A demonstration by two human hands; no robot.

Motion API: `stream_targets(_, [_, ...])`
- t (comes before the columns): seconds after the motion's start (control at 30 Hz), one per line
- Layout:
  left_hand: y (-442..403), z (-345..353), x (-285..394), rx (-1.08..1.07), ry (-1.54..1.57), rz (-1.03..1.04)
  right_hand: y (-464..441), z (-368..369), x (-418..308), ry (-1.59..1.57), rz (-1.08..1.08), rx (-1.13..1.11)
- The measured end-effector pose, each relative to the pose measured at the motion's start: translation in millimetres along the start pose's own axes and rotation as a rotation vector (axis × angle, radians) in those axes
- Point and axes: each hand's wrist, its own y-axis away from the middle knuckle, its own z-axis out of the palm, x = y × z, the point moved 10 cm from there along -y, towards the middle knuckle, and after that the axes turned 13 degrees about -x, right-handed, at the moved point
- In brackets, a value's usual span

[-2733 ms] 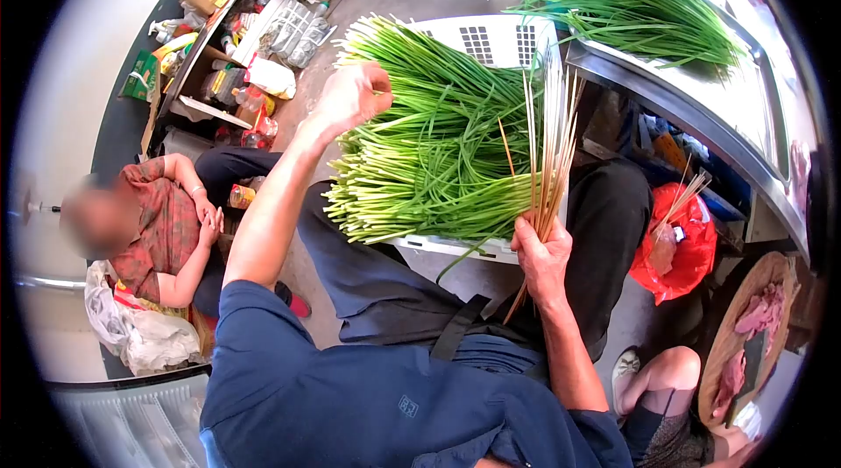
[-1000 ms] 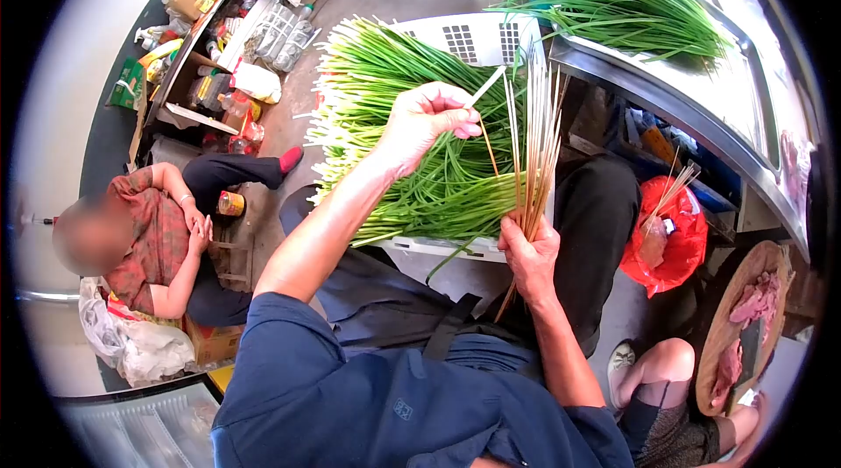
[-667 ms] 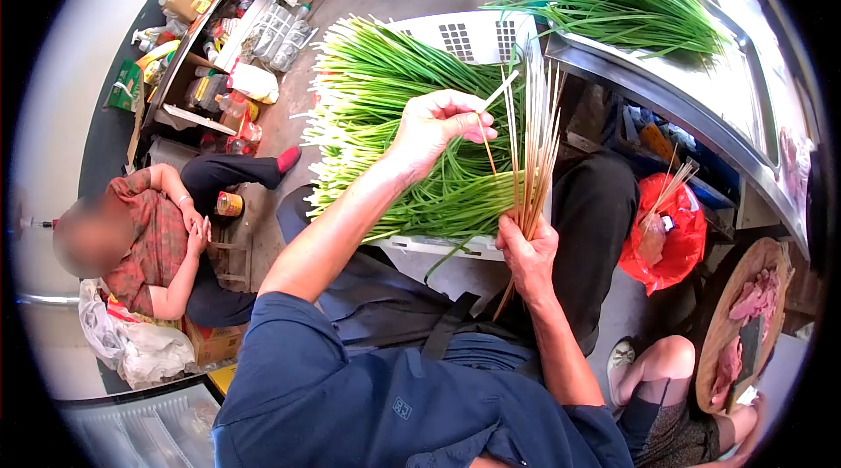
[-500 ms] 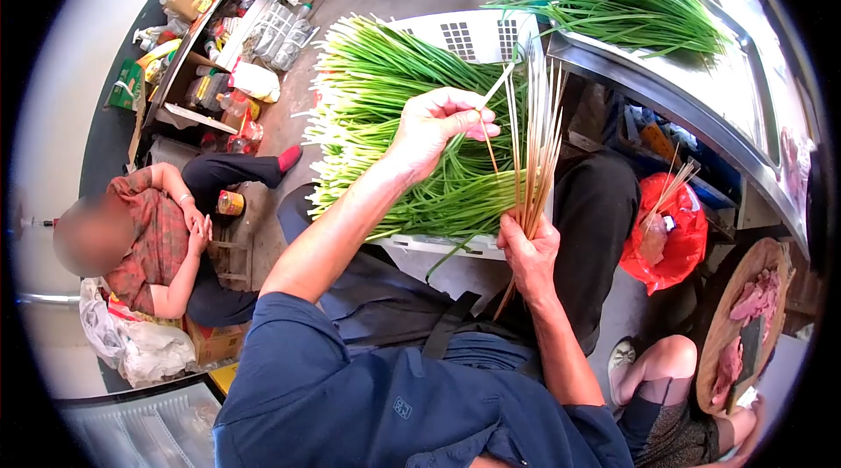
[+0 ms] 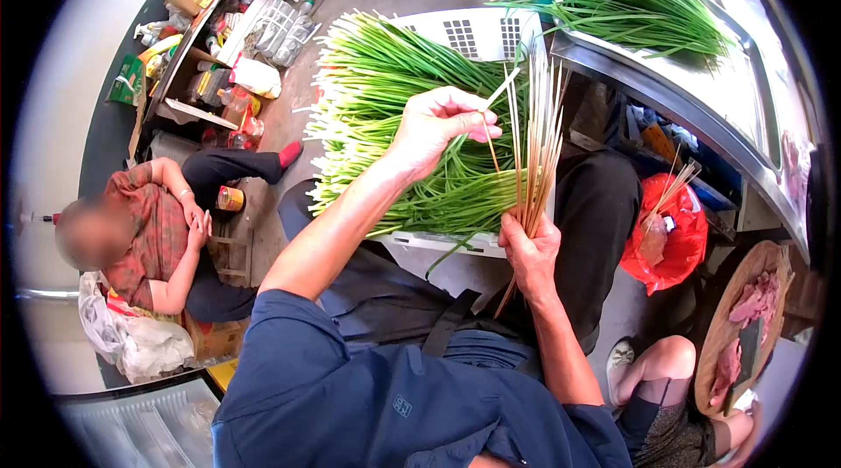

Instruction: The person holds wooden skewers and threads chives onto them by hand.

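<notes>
My right hand (image 5: 532, 251) is wrapped round a bundle of thin wooden skewers (image 5: 539, 161), which fan out upward, their lower ends poking out below the fist. To the left of it, my left hand (image 5: 442, 128) pinches one thin skewer (image 5: 493, 148) between thumb and fingertips. A pale flat strip (image 5: 503, 88) slants up from the same fingertips; I cannot make out whether it is a chive stalk. Under both hands lie long green chives (image 5: 385, 118), white ends to the left, heaped in a white plastic basket (image 5: 429, 23) with a slotted wall.
More chives (image 5: 604, 8) lie on the metal counter (image 5: 745, 109) at upper right. Below it sits a red plastic bag (image 5: 670, 245) with skewers. Meat and a knife rest on a round wooden board (image 5: 714, 337) beside another person's leg. A seated person (image 5: 149, 240) and cluttered shelves (image 5: 175, 65) occupy the left.
Both hands keep nearly the same place and grip. The view has shifted very slightly, and the seated person's head has moved a little.
</notes>
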Motion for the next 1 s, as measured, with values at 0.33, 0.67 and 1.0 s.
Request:
stream_targets(0.33, [2, -3, -11, -0.057, 0.213, -0.159, 0, 1, -1, 0.002, 0.012, -0.006])
stream_targets(0.67, [12, 26, -39, -0.247, -0.168, -0.316, 2, 1, 0, -0.006, 0.01, -0.002])
stream_targets(1.0, [10, -45, 51, -0.084, -1.188, -0.117, 0, -3, 3, -0.033, 0.02, 0.034])
